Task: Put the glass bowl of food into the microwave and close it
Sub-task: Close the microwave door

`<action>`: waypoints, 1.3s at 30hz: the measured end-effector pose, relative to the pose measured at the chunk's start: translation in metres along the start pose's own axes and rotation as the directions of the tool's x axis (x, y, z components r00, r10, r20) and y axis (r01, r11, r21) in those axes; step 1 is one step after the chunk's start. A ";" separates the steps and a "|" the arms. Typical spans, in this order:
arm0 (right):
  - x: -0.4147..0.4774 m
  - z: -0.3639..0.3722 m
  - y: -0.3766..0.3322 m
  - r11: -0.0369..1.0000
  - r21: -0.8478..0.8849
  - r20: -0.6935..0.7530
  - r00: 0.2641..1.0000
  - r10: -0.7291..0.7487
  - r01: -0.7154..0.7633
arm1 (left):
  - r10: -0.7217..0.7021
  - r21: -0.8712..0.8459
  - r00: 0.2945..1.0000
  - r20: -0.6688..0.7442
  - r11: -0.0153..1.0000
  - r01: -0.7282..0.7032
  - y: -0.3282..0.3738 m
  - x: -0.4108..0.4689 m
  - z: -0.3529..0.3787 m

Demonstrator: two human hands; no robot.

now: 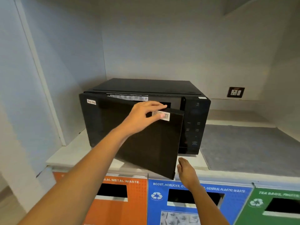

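Pale grey walls (162, 38) enclose recessed alcove. White counter (73, 153) with grey mat (246, 146) at right. Dark socket plate (235, 92) on back wall. Below counter: orange bin front (116, 211), blue bin front (159, 208), green bin front (259, 215). Light soft, even.

orange bin (120, 207): front left, below the counter, lettered "metal waste"
blue bin (183, 213): middle, "general plastic waste"
green bin (259, 213): right, "tea bags"
grey mat (246, 146): on counter (76, 153)
wall socket (235, 92): back wall, right

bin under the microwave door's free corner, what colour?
Blue bin, seen in the head view, beneath the microwave door.
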State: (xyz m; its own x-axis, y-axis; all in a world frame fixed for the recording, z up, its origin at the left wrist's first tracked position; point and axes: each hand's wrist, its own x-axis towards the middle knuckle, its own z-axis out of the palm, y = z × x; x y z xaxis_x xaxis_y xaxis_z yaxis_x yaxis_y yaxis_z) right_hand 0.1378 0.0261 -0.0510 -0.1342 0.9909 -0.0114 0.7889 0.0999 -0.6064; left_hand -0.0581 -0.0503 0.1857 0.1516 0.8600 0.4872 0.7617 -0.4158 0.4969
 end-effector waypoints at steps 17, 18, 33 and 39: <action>0.033 -0.019 0.018 0.943 -0.320 -0.119 0.992 0.049 -0.085 | 0.059 0.113 0.937 -0.344 0.993 -0.021 -0.027 0.055 0.046; 0.035 -0.020 0.020 0.938 -0.335 -0.116 0.992 0.047 -0.084 | 0.059 0.107 0.935 -0.349 0.994 -0.022 -0.029 0.056 0.048; 0.043 -0.013 0.027 0.921 -0.373 -0.122 0.990 0.071 -0.112 | 0.094 0.164 0.906 -0.412 0.986 -0.027 -0.045 0.075 0.062; 0.042 -0.013 0.026 0.913 -0.390 -0.119 0.989 0.082 -0.122 | 0.101 0.170 0.906 -0.410 0.985 -0.033 -0.046 0.076 0.062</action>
State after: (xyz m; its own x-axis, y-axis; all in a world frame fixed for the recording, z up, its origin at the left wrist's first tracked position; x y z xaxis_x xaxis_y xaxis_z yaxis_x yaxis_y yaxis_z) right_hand 0.1606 0.0719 -0.0570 0.0033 0.9994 0.0340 0.9703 0.0050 -0.2420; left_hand -0.0427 0.0519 0.1557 -0.0442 0.6163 0.7862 0.8525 -0.3871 0.3513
